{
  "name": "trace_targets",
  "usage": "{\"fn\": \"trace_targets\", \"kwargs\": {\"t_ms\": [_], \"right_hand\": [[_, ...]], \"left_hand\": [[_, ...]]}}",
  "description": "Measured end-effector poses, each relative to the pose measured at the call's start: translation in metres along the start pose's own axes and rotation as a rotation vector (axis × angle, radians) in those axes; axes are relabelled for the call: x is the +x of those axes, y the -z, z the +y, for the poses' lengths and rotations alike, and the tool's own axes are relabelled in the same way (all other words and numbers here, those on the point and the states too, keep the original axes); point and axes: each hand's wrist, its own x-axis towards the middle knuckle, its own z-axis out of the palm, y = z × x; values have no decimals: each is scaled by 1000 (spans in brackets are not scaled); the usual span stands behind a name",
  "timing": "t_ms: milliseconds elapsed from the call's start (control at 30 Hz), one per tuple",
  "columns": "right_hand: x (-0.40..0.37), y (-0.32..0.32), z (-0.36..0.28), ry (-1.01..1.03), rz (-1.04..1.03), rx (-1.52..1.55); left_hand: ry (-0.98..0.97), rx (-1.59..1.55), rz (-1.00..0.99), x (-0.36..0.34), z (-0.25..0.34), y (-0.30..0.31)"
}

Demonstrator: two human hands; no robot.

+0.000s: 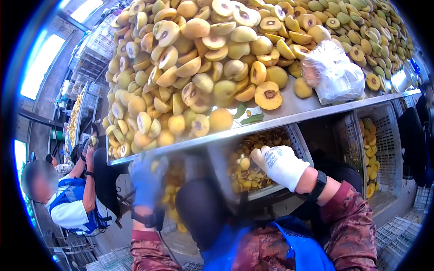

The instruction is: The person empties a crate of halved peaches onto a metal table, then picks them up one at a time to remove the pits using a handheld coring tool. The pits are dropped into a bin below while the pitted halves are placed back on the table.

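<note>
A large heap of halved yellow stone fruit, likely peaches (pixel 269 95), many with the pit still in, covers the metal-edged table (pixel 253 130). My left hand (pixel 147 180), in a blue glove, is just below the table's front edge at the left. Motion smears its fingers, and a yellowish patch shows by them. My right hand (pixel 281 166), in a white glove, is held over a crate of pits and fruit scraps (pixel 253 174). Its fingers are curled closed, and whatever may be in them is hidden.
A white plastic bag (pixel 334 72) sits on the table at the right. Below stands a crate (pixel 389 153) with yellow fruit halves (pixel 370 158). At the left, a co-worker in a blue vest (pixel 81 203) handles fruit at another table.
</note>
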Motion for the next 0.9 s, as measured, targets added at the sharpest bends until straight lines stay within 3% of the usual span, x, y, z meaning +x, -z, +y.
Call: {"fn": "trace_targets", "kwargs": {"t_ms": [100,233,333,433,667,700,733,833,900], "right_hand": [[1,-9,5,-14,9,-36],[7,-1,9,-77,47,-27],[16,1,15,-160,18,-1],[15,2,18,-167,60,29],[16,18,22,-208,204,275],[17,21,23,-169,312,319],[18,24,24,-130,424,360],[14,52,16,-355,333,547],[14,48,15,-374,310,696]], "left_hand": [[-250,-325,268,24,19,1],[-406,-414,232,86,99,0],[-426,-215,-122,122,140,-7],[-398,-81,-356,140,159,-17],[-277,-283,-399,142,164,-18],[-281,-308,-349,143,159,-28],[-273,-370,-311,141,156,-29],[-180,-677,-56,130,137,-41],[4,-1344,-129,122,119,-32]]}}
